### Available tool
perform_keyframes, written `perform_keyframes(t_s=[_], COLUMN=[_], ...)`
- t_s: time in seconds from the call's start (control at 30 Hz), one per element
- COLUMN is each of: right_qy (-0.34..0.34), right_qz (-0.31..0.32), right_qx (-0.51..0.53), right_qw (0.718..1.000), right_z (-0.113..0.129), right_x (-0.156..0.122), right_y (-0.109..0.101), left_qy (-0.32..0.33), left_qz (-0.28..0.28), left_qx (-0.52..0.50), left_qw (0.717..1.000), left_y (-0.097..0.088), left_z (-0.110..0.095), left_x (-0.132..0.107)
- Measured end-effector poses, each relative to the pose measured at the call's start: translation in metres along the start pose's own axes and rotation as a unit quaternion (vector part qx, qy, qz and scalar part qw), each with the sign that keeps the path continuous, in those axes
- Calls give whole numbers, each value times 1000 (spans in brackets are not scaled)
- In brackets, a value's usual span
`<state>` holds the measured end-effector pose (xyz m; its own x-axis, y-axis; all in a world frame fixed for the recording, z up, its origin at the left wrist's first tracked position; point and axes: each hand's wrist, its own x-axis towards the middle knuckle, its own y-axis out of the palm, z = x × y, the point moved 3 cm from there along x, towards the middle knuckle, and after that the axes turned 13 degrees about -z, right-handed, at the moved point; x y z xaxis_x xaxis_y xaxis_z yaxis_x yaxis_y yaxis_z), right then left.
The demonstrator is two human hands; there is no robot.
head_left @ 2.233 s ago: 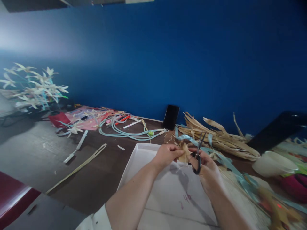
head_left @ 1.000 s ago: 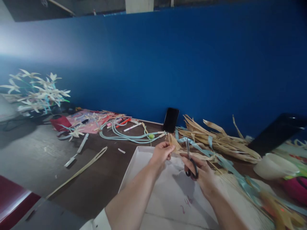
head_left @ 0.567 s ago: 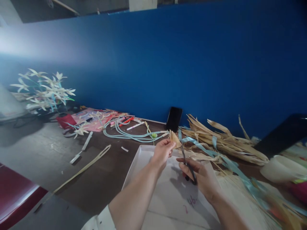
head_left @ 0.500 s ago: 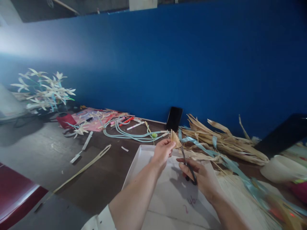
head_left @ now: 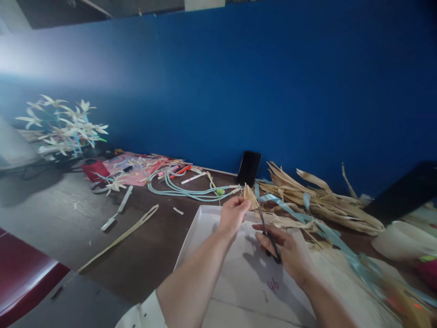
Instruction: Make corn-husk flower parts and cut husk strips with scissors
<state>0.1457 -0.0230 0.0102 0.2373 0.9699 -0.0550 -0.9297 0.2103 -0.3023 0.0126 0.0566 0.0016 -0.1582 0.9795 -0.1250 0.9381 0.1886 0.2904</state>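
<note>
My left hand (head_left: 233, 214) pinches a small tan piece of dried husk (head_left: 250, 197) and holds it up over the far edge of a white tray (head_left: 205, 223). My right hand (head_left: 286, 248) grips black scissors (head_left: 268, 234) by the handles. The blades point up toward the husk piece and reach just below it. Both hands hover above the tray, which has red writing on its floor.
A dark phone (head_left: 249, 168) leans on the blue wall. A heap of dried husks (head_left: 324, 198) with light blue ribbon (head_left: 290, 210) lies to the right. Light blue cords (head_left: 184, 189), pale strips (head_left: 119, 237) and paper flowers (head_left: 64, 125) lie left on the dark table. A white bowl (head_left: 403, 234) stands far right.
The hands have drawn apart: the left lifted the husk piece toward the tray's far edge, the right lowered the scissors and tilted the blades toward it. In the last half second little moved.
</note>
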Motion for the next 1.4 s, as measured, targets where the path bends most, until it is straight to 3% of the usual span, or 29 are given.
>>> perform_keyframes(t_s=[0.17, 0.47, 0.77, 1.4], right_qy=[-2, -10, -23, -25], right_qz=[-7, -26, -7, -3], right_qx=[4, 11, -19, -12], right_qw=[1000, 1000, 1000, 1000], right_z=[4, 4, -9, -11], right_x=[-2, 0, 7, 7], right_y=[0, -2, -3, -3], left_qy=[2, -12, -13, 1], left_qz=[11, 22, 34, 30], left_qx=[-46, -23, -29, -11], left_qw=[999, 999, 999, 999], left_y=[2, 6, 7, 5], left_z=[2, 5, 5, 5], left_x=[-1, -5, -7, -3])
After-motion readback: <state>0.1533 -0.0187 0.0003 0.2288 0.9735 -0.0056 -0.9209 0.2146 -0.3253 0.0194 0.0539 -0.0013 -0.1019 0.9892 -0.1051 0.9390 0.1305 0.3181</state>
